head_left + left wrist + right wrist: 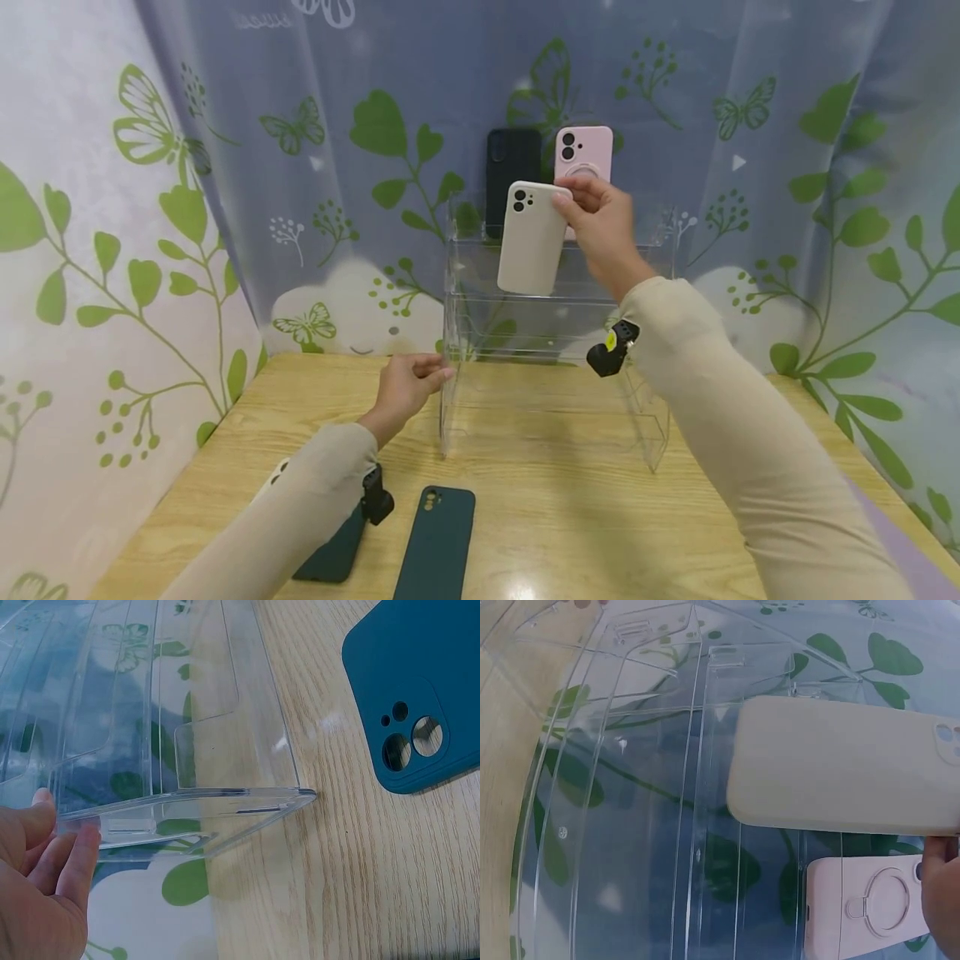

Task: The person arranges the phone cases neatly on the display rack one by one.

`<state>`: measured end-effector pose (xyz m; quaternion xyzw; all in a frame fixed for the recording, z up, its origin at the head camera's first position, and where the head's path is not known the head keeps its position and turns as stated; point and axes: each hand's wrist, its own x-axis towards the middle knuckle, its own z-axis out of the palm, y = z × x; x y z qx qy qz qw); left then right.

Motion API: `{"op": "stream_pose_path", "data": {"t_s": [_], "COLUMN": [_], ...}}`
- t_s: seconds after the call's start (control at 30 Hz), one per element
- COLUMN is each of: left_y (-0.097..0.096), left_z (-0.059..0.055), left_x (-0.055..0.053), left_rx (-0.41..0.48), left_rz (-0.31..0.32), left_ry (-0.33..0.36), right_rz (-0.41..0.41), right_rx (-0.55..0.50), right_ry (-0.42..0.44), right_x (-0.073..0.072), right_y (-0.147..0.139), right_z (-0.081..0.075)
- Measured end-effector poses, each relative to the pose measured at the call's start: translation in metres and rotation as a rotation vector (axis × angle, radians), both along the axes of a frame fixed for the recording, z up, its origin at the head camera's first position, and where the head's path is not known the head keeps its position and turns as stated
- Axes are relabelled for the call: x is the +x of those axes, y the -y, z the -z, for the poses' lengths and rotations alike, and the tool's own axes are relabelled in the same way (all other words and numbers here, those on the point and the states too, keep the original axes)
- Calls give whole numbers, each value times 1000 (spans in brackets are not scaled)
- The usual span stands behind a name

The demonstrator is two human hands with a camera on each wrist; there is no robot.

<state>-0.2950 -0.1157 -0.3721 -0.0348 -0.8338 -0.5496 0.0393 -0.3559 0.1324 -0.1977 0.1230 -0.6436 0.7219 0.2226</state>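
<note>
My right hand pinches a cream phone case by its upper right corner, holding it slightly tilted in front of the clear acrylic display stand. Behind it, on the stand's top tier, a black phone case and a pink phone case with a ring stand upright. The right wrist view shows the cream case above the tiers, its lower end apart from the pink case. My left hand grips the stand's left side edge between thumb and fingers, seen closely in the left wrist view.
A dark teal phone case lies on the wooden table in front of the stand. Another dark teal case and a pale case are partly hidden by my left sleeve. A patterned curtain hangs behind.
</note>
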Motion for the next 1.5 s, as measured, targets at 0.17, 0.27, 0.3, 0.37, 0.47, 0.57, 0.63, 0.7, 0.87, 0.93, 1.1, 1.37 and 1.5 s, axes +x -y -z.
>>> {"op": "stream_pose_path", "data": {"t_s": [0.17, 0.27, 0.3, 0.37, 0.47, 0.57, 0.63, 0.7, 0.87, 0.93, 1.1, 1.37, 1.5], "left_y": [0, 0, 0, 0, -1, -1, -1, -1, 0, 0, 0, -1, -1], "left_z": [1, 1, 1, 1, 0, 0, 0, 0, 1, 1, 0, -1, 0], "left_x": [0, 0, 0, 0, 0, 0, 0, 0, 0, 0, 0, -1, 0], "left_rx": [0, 0, 1, 2, 9, 6, 5, 6, 12, 11, -3, 10, 13], "left_rz": [-1, 0, -1, -3, -3, -1, -1, 0, 2, 1, -4, -2, 1], "left_ry": [-5, -7, -7, -8, -4, -1, 1, 0, 4, 6, 1, 12, 17], "right_rz": [21, 27, 32, 42, 55, 56, 58, 62, 42, 29, 24, 170, 253], "right_rx": [-42, -56, -56, -49, -33, -24, -20, -8, 72, 94, 177, 502, 499], "right_ry": [-87, -129, -139, -148, -143, -130, -117, -101, -40, -26, 33, 123, 188], "right_x": [-5, -8, -9, -12, -15, -17, -19, -20, -21, -21, -21, -19, -17], "right_y": [6, 8, 9, 9, 10, 10, 10, 9, 10, 12, 18, 21, 22], "right_z": [0, 0, 0, 2, 4, 8, 10, 12, 17, 19, 18, 38, 50]}}
